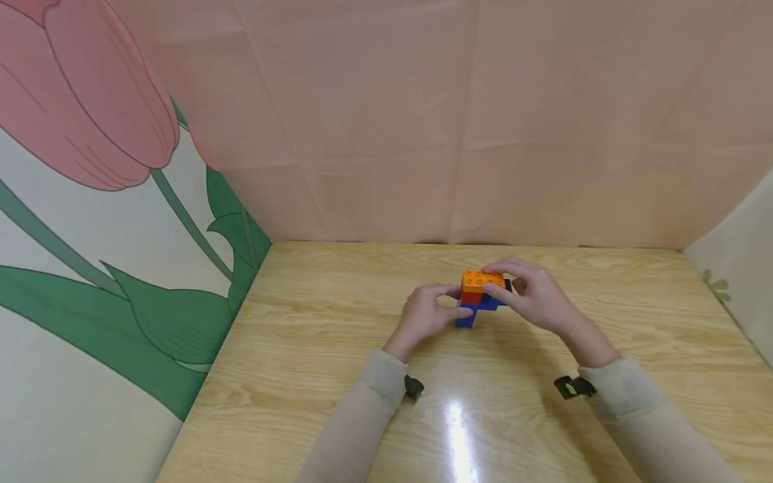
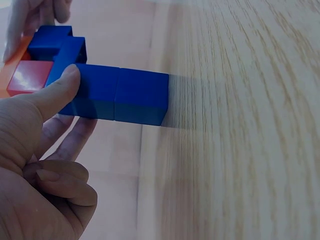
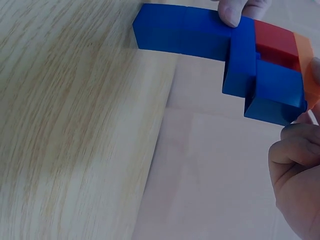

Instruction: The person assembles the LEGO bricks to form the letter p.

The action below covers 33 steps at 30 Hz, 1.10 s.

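Observation:
A small build of toy building bricks stands on the wooden table between both hands. Its foot is a column of blue bricks (image 2: 142, 92), with a longer blue brick (image 3: 241, 62) lying across the top. Above that sit a red brick (image 3: 276, 37) and a further blue brick (image 3: 277, 85) side by side. An orange brick (image 1: 474, 278) with studs caps them. My left hand (image 1: 425, 312) pinches the build on its left side, thumb on the blue bricks. With thumb and fingers, my right hand (image 1: 537, 292) grips the orange brick at its right end.
The light wood table (image 1: 314, 335) reaches back to a pink cloth wall (image 1: 374, 168). A tulip-patterned cloth (image 1: 181, 295) hangs at the left, and a pale cloth (image 1: 743, 268) borders the right side.

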### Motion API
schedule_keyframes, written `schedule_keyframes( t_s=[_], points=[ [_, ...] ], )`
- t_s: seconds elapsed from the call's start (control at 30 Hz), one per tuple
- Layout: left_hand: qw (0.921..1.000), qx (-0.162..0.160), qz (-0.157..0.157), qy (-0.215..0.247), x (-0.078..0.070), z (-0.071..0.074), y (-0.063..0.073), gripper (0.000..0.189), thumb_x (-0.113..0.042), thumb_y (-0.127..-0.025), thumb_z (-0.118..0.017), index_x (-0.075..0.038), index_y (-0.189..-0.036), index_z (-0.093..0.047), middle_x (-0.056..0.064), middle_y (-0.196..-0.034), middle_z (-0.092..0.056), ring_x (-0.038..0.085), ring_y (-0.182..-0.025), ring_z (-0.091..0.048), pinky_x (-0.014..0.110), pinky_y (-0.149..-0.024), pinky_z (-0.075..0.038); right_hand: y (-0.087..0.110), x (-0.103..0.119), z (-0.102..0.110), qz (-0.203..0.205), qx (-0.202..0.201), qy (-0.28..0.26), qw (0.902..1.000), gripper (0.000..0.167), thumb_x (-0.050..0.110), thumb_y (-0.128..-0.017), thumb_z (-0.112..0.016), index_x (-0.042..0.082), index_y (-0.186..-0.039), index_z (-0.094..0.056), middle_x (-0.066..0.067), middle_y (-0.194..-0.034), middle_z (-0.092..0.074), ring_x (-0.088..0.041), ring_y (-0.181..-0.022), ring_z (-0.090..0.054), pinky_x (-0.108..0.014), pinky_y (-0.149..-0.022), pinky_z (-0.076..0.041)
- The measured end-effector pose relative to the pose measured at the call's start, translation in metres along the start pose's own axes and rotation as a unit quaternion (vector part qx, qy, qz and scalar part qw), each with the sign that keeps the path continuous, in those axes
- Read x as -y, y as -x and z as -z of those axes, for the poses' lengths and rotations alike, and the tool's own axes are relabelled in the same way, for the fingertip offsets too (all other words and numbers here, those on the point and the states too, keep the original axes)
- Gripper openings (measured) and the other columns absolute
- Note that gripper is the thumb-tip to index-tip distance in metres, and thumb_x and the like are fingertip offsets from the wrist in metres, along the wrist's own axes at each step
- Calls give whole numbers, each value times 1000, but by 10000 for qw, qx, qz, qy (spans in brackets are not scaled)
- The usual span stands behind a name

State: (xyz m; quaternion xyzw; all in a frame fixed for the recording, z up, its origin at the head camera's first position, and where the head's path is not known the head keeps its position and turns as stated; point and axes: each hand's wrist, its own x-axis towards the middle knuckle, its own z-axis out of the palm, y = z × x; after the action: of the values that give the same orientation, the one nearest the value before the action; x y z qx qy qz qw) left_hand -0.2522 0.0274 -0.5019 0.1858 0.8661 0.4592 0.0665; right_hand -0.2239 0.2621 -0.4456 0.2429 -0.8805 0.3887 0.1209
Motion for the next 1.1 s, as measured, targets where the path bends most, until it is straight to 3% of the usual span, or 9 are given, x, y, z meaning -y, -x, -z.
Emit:
schedule_keyframes(
  t_s=[0.33,0.57,0.73,0.9,1.0,1.1],
  points=[
    [10000,4,-51,-44,-2,-2,-1,45,-49,-87,-82,-28,-127,-76,-19,-116,-72,11,-121,-64,43,-106,-47,5,-2,0,-254,-107,-90,9996,30,16,-97,-76,15,-127,-72,-6,-126,-68,-14,-63,-54,-26,-51,-46],
    [9999,-31,-84,-100,-3,-2,-2,45,-48,-87,-82,-27,-126,-76,-18,-116,-72,11,-122,-63,41,-106,-47,10,1,5,-623,-23,-369,9974,43,21,-98,-76,19,-139,-64,-8,-133,-66,-12,-41,-36,-28,-40,-37],
    [10000,-30,28,14,-1,-2,-1,45,-50,-86,-83,-30,-126,-76,-20,-115,-71,14,-123,-63,43,-107,-47,18,-2,10,-855,-39,-518,9950,47,23,-97,-77,20,-141,-60,-8,-135,-64,-15,-41,-34,-30,-40,-35],
    [9998,-62,137,121,0,-1,0,44,-49,-85,-84,-32,-125,-76,-21,-118,-71,11,-122,-63,45,-107,-46,29,-12,8,-970,-146,-576,9935,44,21,-93,-81,20,-134,-62,-3,-133,-63,-12,-43,-33,-29,-39,-36],
    [9998,-66,142,146,0,-1,1,44,-48,-85,-84,-31,-125,-76,-20,-119,-71,10,-122,-63,45,-107,-46,35,-19,5,-976,-136,-510,9938,41,20,-93,-81,19,-131,-64,-5,-133,-64,-12,-56,-49,-28,-46,-45],
    [9998,-68,150,150,0,-1,2,45,-48,-85,-84,-31,-125,-76,-20,-119,-71,10,-122,-62,44,-107,-46,38,-24,1,-921,-125,-349,9951,38,19,-96,-79,17,-131,-64,-9,-131,-66,-12,-83,-63,-23,-63,-53]
  ],
)
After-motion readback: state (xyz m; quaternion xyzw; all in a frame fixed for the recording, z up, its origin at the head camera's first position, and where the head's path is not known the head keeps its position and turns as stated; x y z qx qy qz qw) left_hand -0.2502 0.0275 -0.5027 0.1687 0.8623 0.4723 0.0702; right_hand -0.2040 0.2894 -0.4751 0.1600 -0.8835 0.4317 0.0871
